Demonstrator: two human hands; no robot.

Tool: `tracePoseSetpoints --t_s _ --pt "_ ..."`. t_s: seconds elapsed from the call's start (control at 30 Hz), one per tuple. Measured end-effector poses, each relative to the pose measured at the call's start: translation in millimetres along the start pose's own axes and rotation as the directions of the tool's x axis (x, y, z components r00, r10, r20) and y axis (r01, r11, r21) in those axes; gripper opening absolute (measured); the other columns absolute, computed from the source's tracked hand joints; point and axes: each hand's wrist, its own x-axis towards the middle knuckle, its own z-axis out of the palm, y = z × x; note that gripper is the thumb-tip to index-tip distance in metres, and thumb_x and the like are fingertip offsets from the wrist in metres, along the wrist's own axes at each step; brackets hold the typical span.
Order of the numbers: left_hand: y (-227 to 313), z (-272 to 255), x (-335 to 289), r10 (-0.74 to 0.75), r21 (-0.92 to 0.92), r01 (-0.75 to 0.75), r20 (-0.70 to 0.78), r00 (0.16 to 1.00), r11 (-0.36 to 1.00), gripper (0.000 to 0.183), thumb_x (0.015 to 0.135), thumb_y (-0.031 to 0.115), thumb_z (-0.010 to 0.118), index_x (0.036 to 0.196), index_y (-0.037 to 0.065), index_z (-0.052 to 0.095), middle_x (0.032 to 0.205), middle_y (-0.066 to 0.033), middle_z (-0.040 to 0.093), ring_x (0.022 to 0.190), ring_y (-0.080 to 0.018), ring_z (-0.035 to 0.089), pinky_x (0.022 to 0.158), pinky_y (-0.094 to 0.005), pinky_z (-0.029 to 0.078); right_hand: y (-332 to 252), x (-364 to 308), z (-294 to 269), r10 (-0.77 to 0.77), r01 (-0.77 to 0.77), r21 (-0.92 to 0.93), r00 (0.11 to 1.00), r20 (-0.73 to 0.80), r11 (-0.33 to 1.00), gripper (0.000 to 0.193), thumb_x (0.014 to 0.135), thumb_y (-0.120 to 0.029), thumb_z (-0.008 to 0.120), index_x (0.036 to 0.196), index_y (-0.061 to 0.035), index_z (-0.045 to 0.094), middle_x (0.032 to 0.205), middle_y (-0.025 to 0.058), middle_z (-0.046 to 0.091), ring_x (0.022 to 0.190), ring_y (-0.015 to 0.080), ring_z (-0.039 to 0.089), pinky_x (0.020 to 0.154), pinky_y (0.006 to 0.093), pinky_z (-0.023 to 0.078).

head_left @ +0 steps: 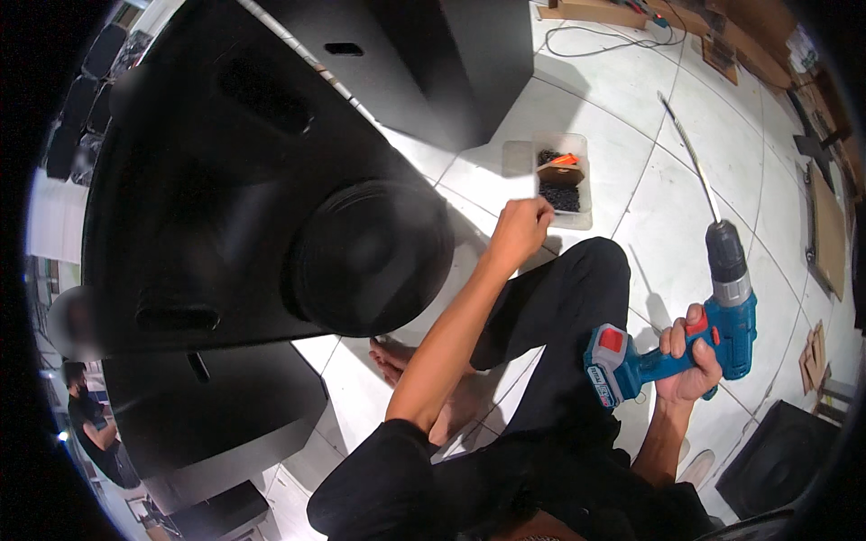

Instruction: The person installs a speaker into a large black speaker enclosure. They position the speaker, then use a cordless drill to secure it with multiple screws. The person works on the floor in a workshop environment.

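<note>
My right hand [690, 361] closed around the handle of a blue cordless drill [713, 325], long bit pointing up, my left hand [519, 230] with fingers curled, just beside a clear plastic tray [519, 158] of black screws [561, 196] on the white tiled floor [667, 207], big black speaker cabinet [253, 180] at left.

A workshop: big black speaker cabinets [253, 180] stand on a white tiled floor [667, 207], with a cordless drill [695, 334], a tray of screws [561, 180] and cardboard scraps [812, 352] around.
</note>
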Motion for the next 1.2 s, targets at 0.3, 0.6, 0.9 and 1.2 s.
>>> tracePoseSetpoints --t_s 0.3,0.6,0.9,1.2 --pt "-1.5 54.3 83.3 -0.215 0.605 0.077 0.159 0.964 0.792 0.015 0.077 0.02 0.073 0.088 0.011 0.075 0.091 -0.017 0.07 0.088 -0.0319 0.069 0.08 -0.042 0.054 8.0 17.7 -18.2 0.08 -0.1 -0.243 0.993 -0.09 0.965 0.047 0.073 -0.022 0.067 0.107 0.0061 0.051 0.081 0.0088 0.056 0.056 0.0143 0.055 0.059 0.0292 0.046" --pt "-11.2 41.6 76.8 -0.15 0.232 0.147 -0.001 0.989 0.962 0.011 0.083 0.012 0.069 0.091 0.005 0.072 0.083 -0.0157 0.071 0.084 -0.0249 0.07 0.077 -0.037 0.054 17.6 30.7 -19.4 0.147 -0.166 -0.238 0.984 -0.098 0.957 0.049 0.069 -0.021 0.066 0.106 0.0073 0.05 0.085 0.0103 0.055 0.056 0.0157 0.054 0.058 0.031 0.047" --pt "61.8 -74.9 6.0 -0.169 -0.891 0.158 0.093 0.981 0.425 0.018 0.095 0.013 0.06 0.107 0.0 0.061 0.095 -0.0119 0.066 0.086 -0.0202 0.065 0.078 -0.0294 0.054 -1.8 23.1 -4.2 0.289 -0.225 -0.411 0.952 0.098 0.884 0.05 0.062 -0.019 0.072 0.1 0.0082 0.055 0.072 0.0095 0.058 0.053 0.0181 0.056 0.058 0.0306 0.049" --pt "86.0 -205.7 -112.0 -0.035 -0.866 -0.289 -0.331 0.943 0.407 0.02 0.094 0.024 0.063 0.097 0.004 0.063 0.088 -0.0093 0.066 0.074 -0.0141 0.061 0.065 -0.0261 0.048 35.8 -5.0 30.2 0.391 -0.279 -0.342 0.861 0.326 0.897 0.092 0.059 0.0 0.077 0.136 -0.0001 0.027 0.083 0.0175 0.063 0.064 0.022 0.064 0.061 0.033 0.057"
